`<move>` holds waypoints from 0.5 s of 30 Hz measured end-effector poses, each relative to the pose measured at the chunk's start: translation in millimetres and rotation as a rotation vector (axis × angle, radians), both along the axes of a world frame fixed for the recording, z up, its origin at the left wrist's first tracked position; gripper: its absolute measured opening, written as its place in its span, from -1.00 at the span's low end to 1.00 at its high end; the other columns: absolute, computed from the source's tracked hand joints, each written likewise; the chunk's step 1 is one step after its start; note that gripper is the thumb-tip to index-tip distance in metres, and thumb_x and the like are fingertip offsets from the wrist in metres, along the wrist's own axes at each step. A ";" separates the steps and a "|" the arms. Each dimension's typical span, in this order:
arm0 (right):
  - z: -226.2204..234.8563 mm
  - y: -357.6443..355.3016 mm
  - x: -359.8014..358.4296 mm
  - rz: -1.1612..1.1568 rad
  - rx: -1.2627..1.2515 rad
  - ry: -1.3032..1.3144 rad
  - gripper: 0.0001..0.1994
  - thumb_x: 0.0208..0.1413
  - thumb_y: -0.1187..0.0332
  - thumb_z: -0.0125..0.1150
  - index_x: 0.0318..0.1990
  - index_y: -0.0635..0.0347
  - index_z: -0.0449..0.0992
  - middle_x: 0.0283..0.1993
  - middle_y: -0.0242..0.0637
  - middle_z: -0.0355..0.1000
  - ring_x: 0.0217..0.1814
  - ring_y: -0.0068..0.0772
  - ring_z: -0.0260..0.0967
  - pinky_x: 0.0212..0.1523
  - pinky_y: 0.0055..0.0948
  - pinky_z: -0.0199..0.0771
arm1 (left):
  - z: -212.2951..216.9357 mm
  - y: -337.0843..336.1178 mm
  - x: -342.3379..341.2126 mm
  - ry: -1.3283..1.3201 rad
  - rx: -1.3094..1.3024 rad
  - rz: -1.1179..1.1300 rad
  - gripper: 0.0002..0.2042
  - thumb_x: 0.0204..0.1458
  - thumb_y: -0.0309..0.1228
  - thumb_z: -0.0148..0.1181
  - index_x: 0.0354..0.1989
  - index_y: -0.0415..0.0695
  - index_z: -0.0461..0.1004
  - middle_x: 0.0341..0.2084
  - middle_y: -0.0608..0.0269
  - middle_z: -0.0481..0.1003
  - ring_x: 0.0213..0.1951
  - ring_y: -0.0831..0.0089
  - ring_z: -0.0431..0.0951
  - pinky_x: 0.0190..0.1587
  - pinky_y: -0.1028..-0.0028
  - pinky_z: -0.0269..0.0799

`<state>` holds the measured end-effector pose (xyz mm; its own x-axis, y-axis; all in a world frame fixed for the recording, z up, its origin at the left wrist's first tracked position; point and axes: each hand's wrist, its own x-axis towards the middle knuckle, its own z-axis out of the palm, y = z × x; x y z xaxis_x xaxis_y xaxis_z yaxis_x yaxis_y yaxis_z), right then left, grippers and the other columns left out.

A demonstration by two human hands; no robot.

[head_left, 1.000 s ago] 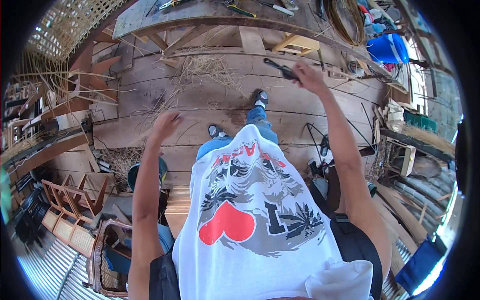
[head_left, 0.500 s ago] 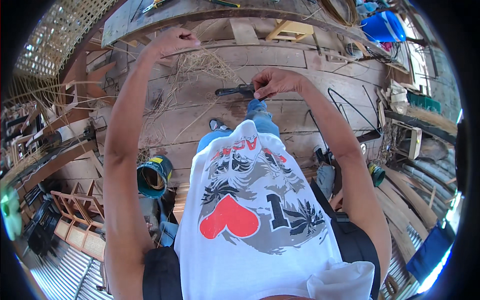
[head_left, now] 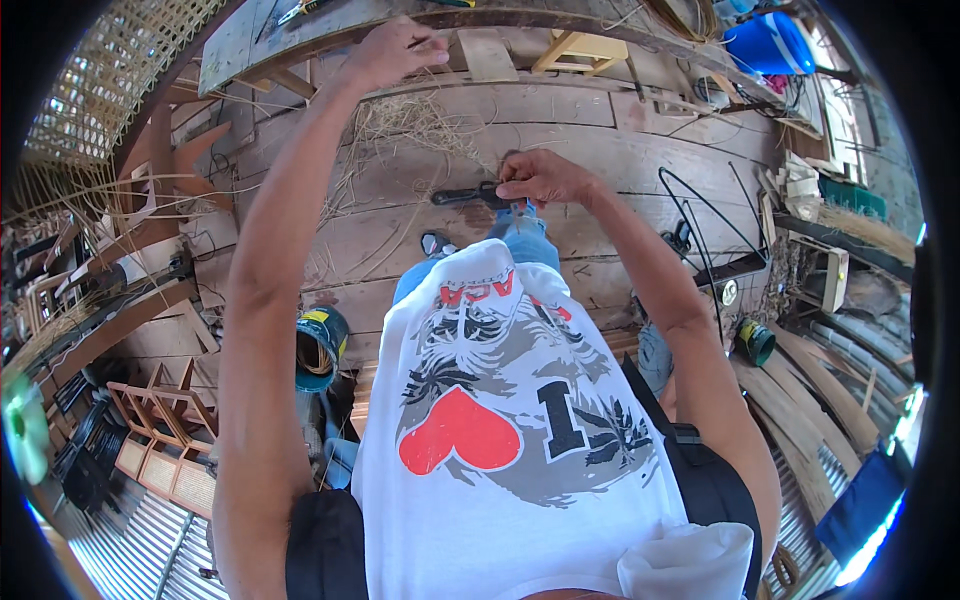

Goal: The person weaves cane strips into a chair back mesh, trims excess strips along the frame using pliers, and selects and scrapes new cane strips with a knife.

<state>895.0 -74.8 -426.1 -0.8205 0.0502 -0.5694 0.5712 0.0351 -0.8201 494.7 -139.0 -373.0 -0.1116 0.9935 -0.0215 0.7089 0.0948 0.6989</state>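
My left hand (head_left: 397, 52) is raised at the far side, in front of the wooden bench edge. Its fingers are curled; anything thin between them is too small to make out. Above my knee, my right hand (head_left: 547, 178) has its thumb and fingers pressed together. It meets the right end of a long dark tool (head_left: 463, 194), whose kind I cannot tell. Whatever the right fingers pinch is hidden. Beyond the tool, a loose heap of pale thin strips (head_left: 415, 125) covers part of the plank floor (head_left: 560, 110).
A wooden bench (head_left: 330, 42) with pliers (head_left: 298, 10) crosses the far side. Woven cane (head_left: 110, 70) hangs at the upper left. A dark green bucket (head_left: 318, 350) stands beside my left arm. At right are a black metal frame (head_left: 715, 230) and a blue container (head_left: 770, 45).
My left hand has moved farther away and to the right. My right hand has turned and shifted slightly left and nearer, its fingers now pointing left at the dark tool's end.
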 end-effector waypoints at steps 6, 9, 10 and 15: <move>-55.4 -21.0 31.1 -0.299 -0.067 0.019 -0.65 0.69 0.02 0.63 -0.05 0.10 0.75 -0.39 -0.42 0.68 -0.48 -0.62 0.52 -0.47 -0.44 0.45 | -25.2 -112.8 142.9 -0.125 0.272 0.756 -0.41 0.60 0.18 0.48 -0.07 -0.24 0.88 -0.19 -0.01 0.84 -0.01 0.16 0.81 0.16 0.08 0.69; -77.2 -29.6 42.1 -0.483 -0.153 0.053 -0.63 0.70 0.01 0.62 -0.05 0.12 0.76 -0.39 -0.42 0.69 -0.49 -0.63 0.52 -0.47 -0.44 0.44 | -74.4 -174.0 230.7 -0.654 -0.179 0.585 -0.44 0.63 0.10 0.47 -0.07 -0.30 0.86 -0.25 0.09 0.82 -0.07 0.26 0.83 0.09 0.09 0.73; -80.0 -34.1 42.4 -0.541 -0.103 0.070 -0.62 0.70 0.00 0.62 -0.04 0.14 0.77 -0.39 -0.42 0.68 -0.50 -0.62 0.51 -0.47 -0.45 0.45 | -84.4 -178.1 250.7 -0.799 -0.183 0.508 -0.45 0.64 0.07 0.46 -0.07 -0.32 0.86 -0.27 0.15 0.82 -0.11 0.30 0.84 0.05 0.10 0.74; -91.9 -52.1 32.3 -0.666 -0.060 0.094 -0.58 0.68 -0.04 0.64 -0.01 0.19 0.78 -0.38 -0.41 0.69 -0.49 -0.62 0.52 -0.45 -0.45 0.49 | -89.9 -168.4 253.0 -0.827 -0.347 0.415 -0.55 0.60 -0.04 0.49 -0.04 -0.28 0.88 -0.21 0.13 0.89 -0.16 0.33 0.87 -0.02 0.16 0.73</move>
